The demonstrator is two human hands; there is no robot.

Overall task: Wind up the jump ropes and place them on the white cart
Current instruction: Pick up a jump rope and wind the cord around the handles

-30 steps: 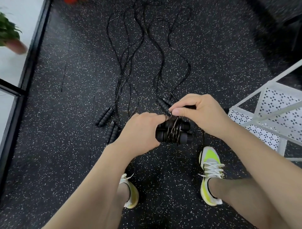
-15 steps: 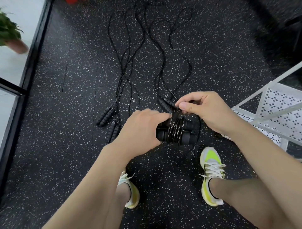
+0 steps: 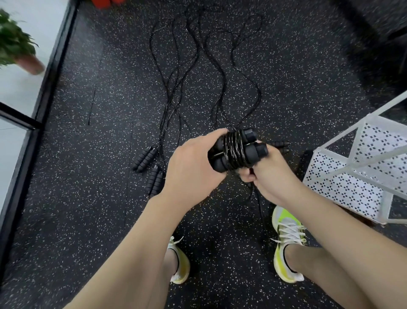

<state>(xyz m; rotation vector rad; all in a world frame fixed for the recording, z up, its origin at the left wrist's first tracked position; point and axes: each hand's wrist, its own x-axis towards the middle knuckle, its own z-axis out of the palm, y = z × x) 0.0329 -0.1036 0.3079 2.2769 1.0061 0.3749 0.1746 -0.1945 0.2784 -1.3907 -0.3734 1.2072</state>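
Note:
My left hand (image 3: 193,167) grips a pair of black foam jump-rope handles (image 3: 253,152) held side by side, with black cord (image 3: 233,150) coiled round their middle. My right hand (image 3: 271,176) is below and to the right of the bundle, pinching the loose end of that cord, which trails down toward the floor. Other black jump ropes lie stretched out on the speckled floor: two pairs of handles (image 3: 146,159) (image 3: 155,179) left of my hands and another pair (image 3: 279,144) behind my right hand. The white perforated cart (image 3: 343,183) stands at the right.
My two feet in yellow-white shoes (image 3: 286,240) stand on the black speckled floor. A potted plant (image 3: 15,48) sits at the upper left beyond a black frame edge. A red object (image 3: 105,2) is at the top edge.
The handle bundle has tilted up and turned toward me. My right hand has swung from above the bundle to below it, carrying the cord round.

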